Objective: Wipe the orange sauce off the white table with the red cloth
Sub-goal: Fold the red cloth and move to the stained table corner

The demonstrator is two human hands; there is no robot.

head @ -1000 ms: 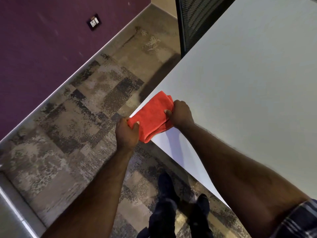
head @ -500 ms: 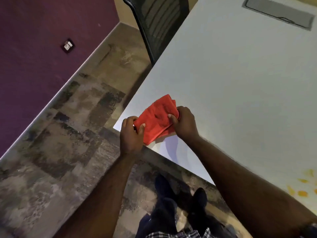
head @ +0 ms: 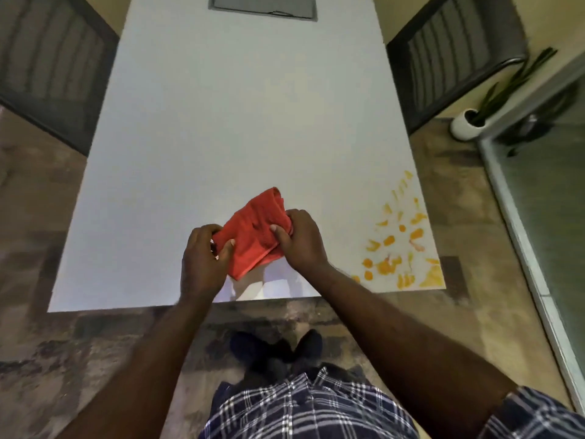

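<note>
The folded red cloth (head: 253, 229) is held just above the near edge of the white table (head: 240, 115). My left hand (head: 202, 261) grips its lower left end, and my right hand (head: 300, 239) grips its right side. Orange sauce (head: 399, 245) lies in smears and drops at the table's near right corner, to the right of my right hand and apart from the cloth.
Dark mesh chairs stand at the table's left side (head: 47, 68) and right side (head: 449, 55). A grey cable hatch (head: 262, 6) sits in the far end of the tabletop. A white plant pot (head: 465, 122) and a glass panel (head: 544, 217) are on the right.
The view has swung from the table's left corner to face the table squarely, bringing the sauce into sight. Both hands still hold the cloth, now over the middle of the near edge.
</note>
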